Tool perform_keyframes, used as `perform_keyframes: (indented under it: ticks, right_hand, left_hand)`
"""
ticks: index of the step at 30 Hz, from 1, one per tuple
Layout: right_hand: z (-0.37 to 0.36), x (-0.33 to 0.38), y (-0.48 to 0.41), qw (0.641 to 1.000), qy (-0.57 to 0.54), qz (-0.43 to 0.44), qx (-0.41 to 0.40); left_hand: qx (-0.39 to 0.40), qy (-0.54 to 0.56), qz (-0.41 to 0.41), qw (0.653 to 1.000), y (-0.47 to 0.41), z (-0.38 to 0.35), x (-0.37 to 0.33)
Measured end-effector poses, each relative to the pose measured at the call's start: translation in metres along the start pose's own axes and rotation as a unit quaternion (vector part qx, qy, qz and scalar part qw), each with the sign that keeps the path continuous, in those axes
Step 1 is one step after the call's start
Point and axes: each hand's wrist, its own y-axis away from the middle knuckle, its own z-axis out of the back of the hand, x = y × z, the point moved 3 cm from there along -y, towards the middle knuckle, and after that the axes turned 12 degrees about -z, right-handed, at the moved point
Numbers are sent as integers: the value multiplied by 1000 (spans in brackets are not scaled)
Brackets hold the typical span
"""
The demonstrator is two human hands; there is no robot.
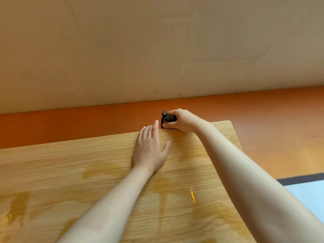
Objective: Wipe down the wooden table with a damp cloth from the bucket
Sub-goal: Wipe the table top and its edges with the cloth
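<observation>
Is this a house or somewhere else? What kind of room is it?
Hard to say, but it is indoors, a plain room. A wooden table stands near a bare beige wall on an orange floor. Nothing shows whether it is a house.

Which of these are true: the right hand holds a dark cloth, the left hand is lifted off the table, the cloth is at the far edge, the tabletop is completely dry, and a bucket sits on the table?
1. The right hand holds a dark cloth. True.
2. The left hand is lifted off the table. False: it lies flat, palm down, on the wood.
3. The cloth is at the table's far edge. True.
4. The tabletop is completely dry. False: darker wet patches and shiny streaks show on the near part.
5. A bucket sits on the table. False: no bucket is in view.
</observation>
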Motion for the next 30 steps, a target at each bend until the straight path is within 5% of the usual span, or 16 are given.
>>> perform_keyframes:
  ticks: [8,12,18,25,30]
  right_hand:
    - [37,-46,14,998,26,-57,-29]
    - [38,-54,15,997,25,-64,-47]
    - [3,-4,7,999,14,-35,-29]
    - [-83,104,-21,999,0,46,3]
    - [-83,104,-22,1000,11,22,13]
  left_hand:
    - [33,103,-8,994,-7,19,23]
    - [51,23,-2,998,-5,51,78]
    - [197,-16,33,980,9,60,133]
    - [170,-4,12,985,6,53,138]
    - [161,-9,8,987,6,48,140]
